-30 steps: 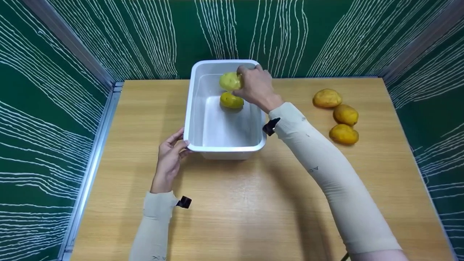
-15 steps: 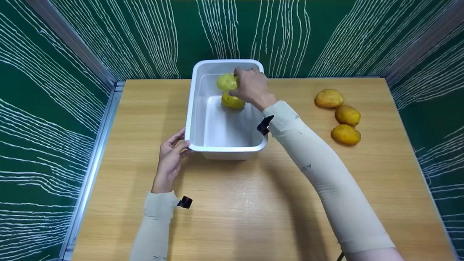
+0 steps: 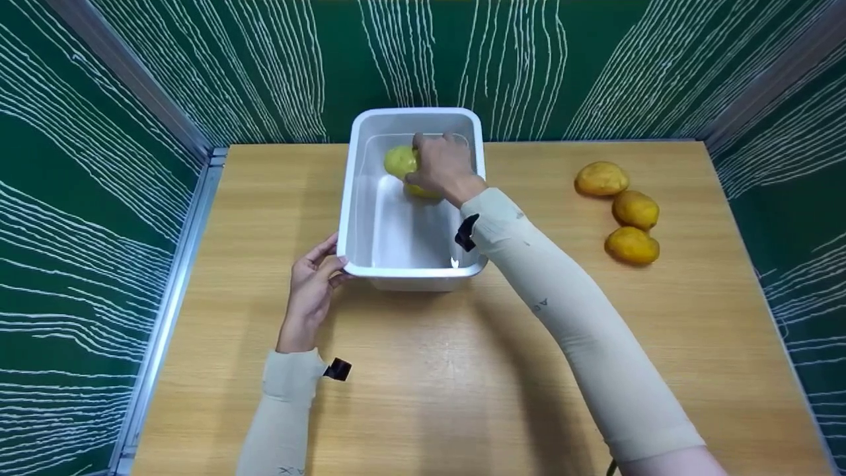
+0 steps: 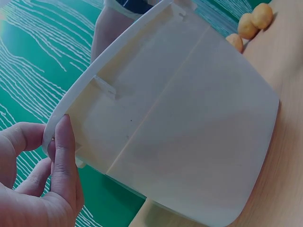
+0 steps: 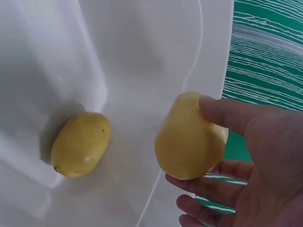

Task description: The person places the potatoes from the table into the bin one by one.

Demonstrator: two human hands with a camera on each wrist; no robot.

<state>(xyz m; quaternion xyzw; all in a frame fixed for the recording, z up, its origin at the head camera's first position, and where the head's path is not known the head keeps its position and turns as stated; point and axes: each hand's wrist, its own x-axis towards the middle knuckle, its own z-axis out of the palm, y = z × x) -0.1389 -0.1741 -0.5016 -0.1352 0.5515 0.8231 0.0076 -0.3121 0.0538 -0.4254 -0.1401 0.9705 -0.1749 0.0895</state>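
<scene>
A white plastic tub (image 3: 413, 272) stands on the table, and my left hand (image 3: 309, 291) pinches its near left rim corner between thumb and fingers. In the left wrist view the thumb and fingers (image 4: 64, 161) clasp the rim from both sides. Inside the tub, my right hand (image 3: 446, 165) grips a yellow-green mango (image 3: 399, 162); the right wrist view shows this mango (image 5: 189, 139) held between thumb and fingertips. Another mango (image 5: 81, 144) lies on the tub floor, mostly covered by the right hand in the head view.
To the right of the tub, three yellow mangoes (image 3: 636, 210) lie close together on the wooden table (image 3: 423, 383). Green panels with white wavy lines (image 3: 423, 59) rise along the back and both sides. Each wrist carries a small black camera (image 3: 338, 369).
The right hand has moved lower into the tub and slightly left, carrying its mango, which now overlaps more of the other one. The left hand keeps its grip on the rim.
</scene>
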